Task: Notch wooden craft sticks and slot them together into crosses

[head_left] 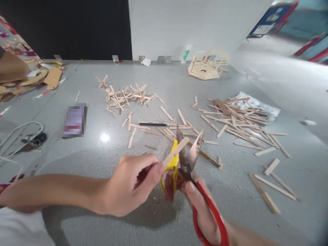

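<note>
Head-worn camera, one view — set above the near side of the tabletop [179, 85], facing forward and downward. Range: close over the scissors [186, 169] at lower centre, farther from the black panel [77, 29] and white panel [184, 25] standing along the top. Field: wide — the tabletop fills most of it, from bottom edge to panels.

Scissors [187, 168] red-handled; stick [176, 151] pale tan; tabletop [88, 155] grey.
</note>
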A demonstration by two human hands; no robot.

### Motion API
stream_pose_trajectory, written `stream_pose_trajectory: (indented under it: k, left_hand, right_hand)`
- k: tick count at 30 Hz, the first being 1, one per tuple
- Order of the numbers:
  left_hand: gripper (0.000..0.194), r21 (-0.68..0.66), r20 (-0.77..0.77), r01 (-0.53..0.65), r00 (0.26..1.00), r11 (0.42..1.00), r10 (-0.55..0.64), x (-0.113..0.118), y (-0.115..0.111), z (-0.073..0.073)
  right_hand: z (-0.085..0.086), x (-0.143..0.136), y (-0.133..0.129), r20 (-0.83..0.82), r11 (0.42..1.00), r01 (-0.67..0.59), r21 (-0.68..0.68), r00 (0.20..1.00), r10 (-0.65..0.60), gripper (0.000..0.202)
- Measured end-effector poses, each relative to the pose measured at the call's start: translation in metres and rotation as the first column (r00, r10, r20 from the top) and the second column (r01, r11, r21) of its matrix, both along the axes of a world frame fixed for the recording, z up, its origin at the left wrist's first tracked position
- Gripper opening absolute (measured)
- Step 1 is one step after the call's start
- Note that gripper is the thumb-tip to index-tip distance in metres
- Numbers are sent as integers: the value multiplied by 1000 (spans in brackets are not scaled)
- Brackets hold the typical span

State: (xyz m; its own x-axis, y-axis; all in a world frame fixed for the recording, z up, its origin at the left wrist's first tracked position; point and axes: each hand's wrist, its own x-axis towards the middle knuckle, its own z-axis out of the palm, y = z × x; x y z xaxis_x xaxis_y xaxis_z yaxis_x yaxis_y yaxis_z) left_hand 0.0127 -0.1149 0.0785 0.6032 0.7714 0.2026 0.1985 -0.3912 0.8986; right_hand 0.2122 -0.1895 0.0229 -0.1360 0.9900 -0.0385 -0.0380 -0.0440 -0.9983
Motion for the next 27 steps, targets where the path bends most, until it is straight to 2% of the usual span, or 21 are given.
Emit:
stream_pose_trajectory:
  k: [3,5,8,11,14,19,23,27]
  left_hand:
    - [33,-24,-32,22,999,999,-23,0,2,-1]
    - [33,-38,-63,93,994,995,-95,0,4,-1]
    - [31,-74,-97,178,978,981,-184,2,5,-4]
    - [30,-121,-109,250,959,961,-263,2,6,-6]
    - [30,-187,-114,322,932,928,-345,2,6,-6]
    - [39,-265,-134,152,972,952,-192,4,7,-8]
    - [41,-254,-120,188,967,949,-224,6,8,-13]
    - [42,-196,-142,208,961,958,-238,6,7,-16]
  right_hand:
    - [5,1,15,11,988,110,-107,994,-109,37]
    - [10,2,24,-78,983,158,-91,983,-165,35]
    - [18,4,29,-183,993,113,-17,976,-114,33]
    - [23,4,27,-155,995,93,19,984,-89,34]
    - [21,6,25,-128,997,73,12,989,-71,37]
    - [12,5,23,-82,999,16,-44,996,-20,36]
    - [8,0,19,-25,993,21,-119,999,-24,38]
    - [1,-1,16,-65,981,0,-196,998,-13,35]
